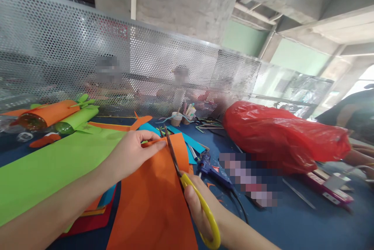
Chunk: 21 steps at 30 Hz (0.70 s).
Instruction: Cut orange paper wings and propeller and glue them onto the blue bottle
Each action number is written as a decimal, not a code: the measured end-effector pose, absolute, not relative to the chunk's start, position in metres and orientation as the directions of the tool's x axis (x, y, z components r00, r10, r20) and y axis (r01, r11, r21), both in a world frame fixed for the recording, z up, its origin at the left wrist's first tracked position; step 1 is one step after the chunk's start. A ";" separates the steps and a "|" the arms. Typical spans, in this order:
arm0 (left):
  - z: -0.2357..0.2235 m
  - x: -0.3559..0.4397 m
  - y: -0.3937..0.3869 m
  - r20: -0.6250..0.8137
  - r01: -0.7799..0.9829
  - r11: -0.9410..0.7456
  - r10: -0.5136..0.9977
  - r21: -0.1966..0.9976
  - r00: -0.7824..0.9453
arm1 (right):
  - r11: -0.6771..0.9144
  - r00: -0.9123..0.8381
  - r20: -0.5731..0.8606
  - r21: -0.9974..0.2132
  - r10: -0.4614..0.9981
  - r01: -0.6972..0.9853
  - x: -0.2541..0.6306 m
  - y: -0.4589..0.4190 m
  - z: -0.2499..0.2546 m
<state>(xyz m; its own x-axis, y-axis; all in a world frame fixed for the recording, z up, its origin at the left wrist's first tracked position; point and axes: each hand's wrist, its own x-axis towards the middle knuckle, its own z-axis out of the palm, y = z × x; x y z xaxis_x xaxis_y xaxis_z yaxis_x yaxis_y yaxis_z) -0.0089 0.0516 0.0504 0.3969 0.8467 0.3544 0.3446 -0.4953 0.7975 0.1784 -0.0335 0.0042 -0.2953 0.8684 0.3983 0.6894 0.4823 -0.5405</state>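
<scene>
Magenta box point(320, 188): at right; its markings are too small for you to read.
Left hand point(140, 147): your thumb and fingers pinch the orange sheet's point(154, 195) far edge.
Right hand point(200, 203): your fingers curl through the yellow-handled scissors point(184, 180), blades pointing far, slightly parted.
Orange sheet: near centre, right of the green sheet point(64, 168).
</scene>
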 end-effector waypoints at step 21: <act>0.047 -0.007 0.053 0.385 0.233 -0.503 0.827 0.832 0.410 | 0.419 -0.213 0.379 -0.626 0.901 0.657 0.176 -0.037 0.000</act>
<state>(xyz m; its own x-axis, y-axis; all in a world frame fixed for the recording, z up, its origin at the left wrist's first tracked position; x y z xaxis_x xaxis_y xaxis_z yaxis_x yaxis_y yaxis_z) -0.0068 0.0527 0.0472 0.4102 0.8267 0.3850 0.2329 -0.5031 0.8322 0.1761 -0.0368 -0.0004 -0.2132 0.9006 0.3788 0.6572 0.4191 -0.6265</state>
